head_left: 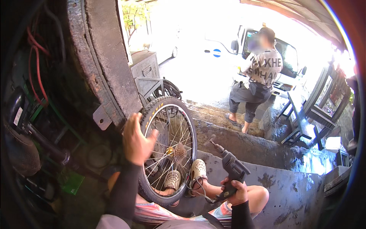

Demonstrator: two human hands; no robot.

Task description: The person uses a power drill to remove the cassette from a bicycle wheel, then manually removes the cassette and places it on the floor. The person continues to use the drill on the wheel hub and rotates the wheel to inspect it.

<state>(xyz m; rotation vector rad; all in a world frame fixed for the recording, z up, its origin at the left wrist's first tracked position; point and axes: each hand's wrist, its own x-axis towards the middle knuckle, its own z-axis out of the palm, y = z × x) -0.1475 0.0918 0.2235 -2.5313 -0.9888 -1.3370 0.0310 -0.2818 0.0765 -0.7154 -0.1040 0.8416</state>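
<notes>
Left hand [136, 142] is up on the bicycle wheel [169, 150], palm and spread fingers pressed over the tyre at its upper left edge, steadying it rather than wrapping it; the wheel stands upright on the grey concrete floor [289, 198], right in front of the person, its tyre meeting the floor beside the feet; spokes fan out to a gear cluster [178, 152] at the hub, plain to see; right hand [235, 191] is clenched around the grip of a dark power drill [230, 170], held out over the right knee, bit angled up and left, just clear of the wheel; a cord [200, 191] trails from the drill across the shin; both feet in pale perforated clogs [198, 170] sit tucked against the lower rim; beyond the concrete step [236, 141], another person [257, 76] stands in the bright doorway, back turned, near a white vehicle [228, 45]; a grey metal cabinet [145, 72] sits behind the wheel.
</notes>
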